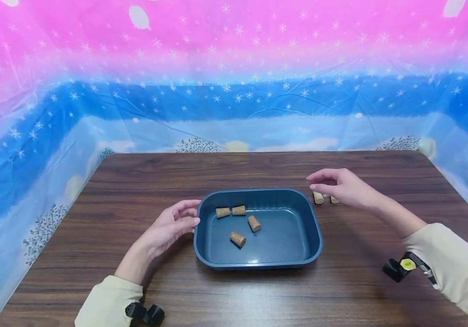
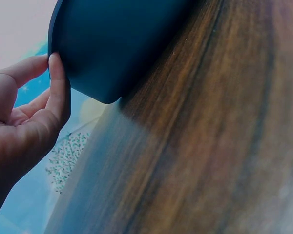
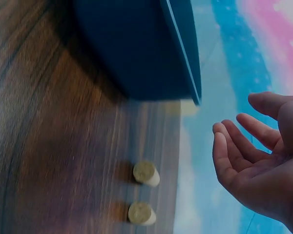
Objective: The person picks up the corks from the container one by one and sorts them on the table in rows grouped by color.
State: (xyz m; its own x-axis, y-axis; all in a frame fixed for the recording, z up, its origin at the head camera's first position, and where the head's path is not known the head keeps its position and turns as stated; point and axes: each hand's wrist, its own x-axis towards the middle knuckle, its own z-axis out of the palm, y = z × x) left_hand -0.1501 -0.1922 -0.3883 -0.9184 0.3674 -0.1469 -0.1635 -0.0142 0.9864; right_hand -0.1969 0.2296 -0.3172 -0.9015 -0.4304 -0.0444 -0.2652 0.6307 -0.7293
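Sitting just right of the left hand (image 1: pixel 166 229), whose thumb and fingers pinch its rim, a dark blue tray (image 1: pixel 281 232) holds four corks (image 1: pixel 237 240). Off the tray's right end, the right hand (image 1: pixel 346 187) hovers, thumb and fingers parted around nothing, near two more corks (image 1: pixel 318 198) on the tabletop (image 1: pixel 95 218). Dark, streaked wood grain spreads beneath both hands, the far corners rounded. Past its edges, ahead and to either side of the hands, hangs creased cloth (image 1: pixel 234 100), pink above blue, scattered with white snowflakes.
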